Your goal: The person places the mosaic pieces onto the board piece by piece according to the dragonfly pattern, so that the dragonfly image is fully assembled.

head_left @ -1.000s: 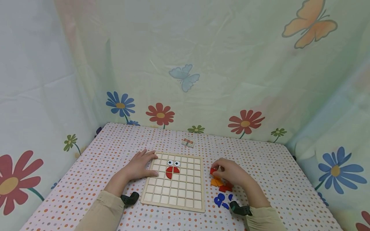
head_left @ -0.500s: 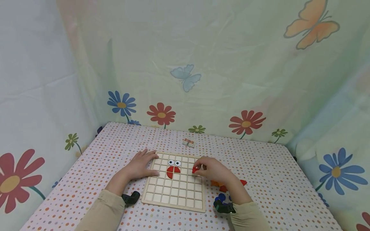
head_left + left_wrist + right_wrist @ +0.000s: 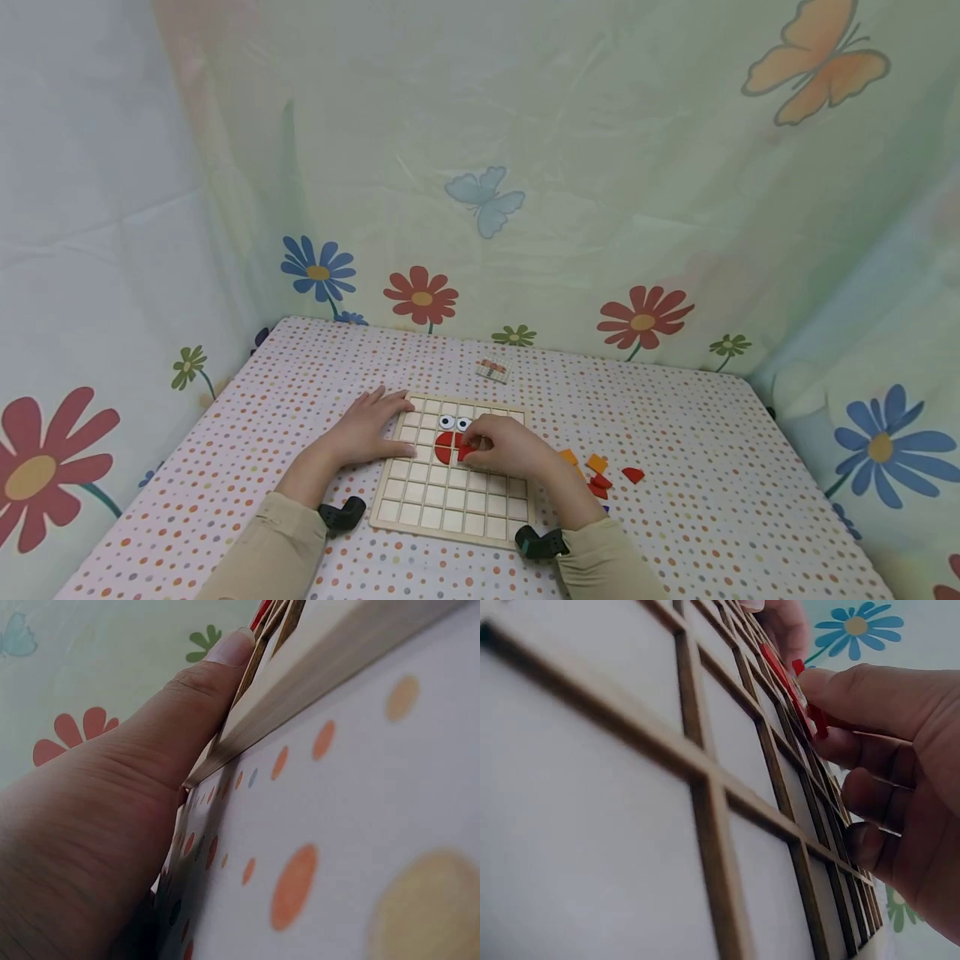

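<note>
A square wooden grid board [image 3: 431, 518] lies on the dotted tablecloth. In its upper part sit two round eye tiles [image 3: 447, 422], with red curved tiles [image 3: 444, 448] just below them. My left hand [image 3: 358, 435] rests along the board's left edge, fingers and thumb extended onto the frame; in the left wrist view the thumb [image 3: 191, 697] lies on the rim. Between thumb and fingertips, my right hand [image 3: 508, 447] pinches a thin red tile [image 3: 820, 724], close over the cells right beside the placed red ones. The right fingers partly cover that tile's shape.
Right of the board lie loose orange tiles [image 3: 597, 463] and red tiles [image 3: 633, 475]; a blue one [image 3: 606, 508] shows barely past the right forearm. Behind the board is a small pattern card [image 3: 493, 369]. A floral curtain [image 3: 562, 250] encloses the table.
My right hand has carried the red tile left from the loose pile, over the board's right side, to the placed red tiles. The left hand stays on the board's edge.
</note>
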A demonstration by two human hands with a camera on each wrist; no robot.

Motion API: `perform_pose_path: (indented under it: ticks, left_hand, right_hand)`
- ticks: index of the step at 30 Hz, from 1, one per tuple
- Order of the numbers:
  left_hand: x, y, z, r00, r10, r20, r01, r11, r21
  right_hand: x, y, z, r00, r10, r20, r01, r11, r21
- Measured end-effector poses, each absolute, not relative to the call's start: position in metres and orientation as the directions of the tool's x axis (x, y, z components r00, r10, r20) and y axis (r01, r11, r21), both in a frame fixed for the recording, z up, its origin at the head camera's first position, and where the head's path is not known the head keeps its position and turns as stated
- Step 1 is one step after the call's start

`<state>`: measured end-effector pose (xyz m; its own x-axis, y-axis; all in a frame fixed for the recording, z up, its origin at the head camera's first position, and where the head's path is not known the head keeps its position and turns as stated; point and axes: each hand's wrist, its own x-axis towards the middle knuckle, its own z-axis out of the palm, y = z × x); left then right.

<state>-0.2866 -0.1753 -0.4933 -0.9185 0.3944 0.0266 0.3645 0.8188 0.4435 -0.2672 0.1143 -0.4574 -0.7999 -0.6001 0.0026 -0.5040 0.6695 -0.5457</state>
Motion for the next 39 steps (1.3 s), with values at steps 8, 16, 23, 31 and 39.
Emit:
perform_pose_path:
  ticks: [8, 16, 23, 31, 39]
  left_hand:
    - [-0.287, -0.175, -0.492, -0.921, 0.388, 0.016, 0.353, 0.819, 0.453]
    - [-0.289, -0.176, -0.494, -0.921, 0.389, 0.013, 0.354, 0.824, 0.442]
    - [-0.288, -0.176, -0.492, -0.920, 0.392, 0.013, 0.354, 0.818, 0.453]
    - [-0.289, -0.176, -0.493, -0.920, 0.391, 0.003, 0.350, 0.822, 0.449]
    - [-0.288, -0.177, -0.494, -0.923, 0.386, 0.012, 0.348, 0.818, 0.459]
  right_hand:
    - [-0.265, 0.108, -0.461, -0.817, -0.577, 0.000, -0.487, 0.690, -0.535]
    - [-0.263, 0.103, -0.463, -0.804, -0.594, 0.022, -0.527, 0.694, -0.491]
    - [-0.260, 0.104, -0.464, -0.816, -0.577, 0.034, -0.517, 0.702, -0.490]
    - [-0.259, 0.104, -0.462, -0.827, -0.561, 0.033, -0.501, 0.710, -0.495]
    - [-0.259, 0.102, -0.464, -0.836, -0.547, 0.034, -0.494, 0.726, -0.478]
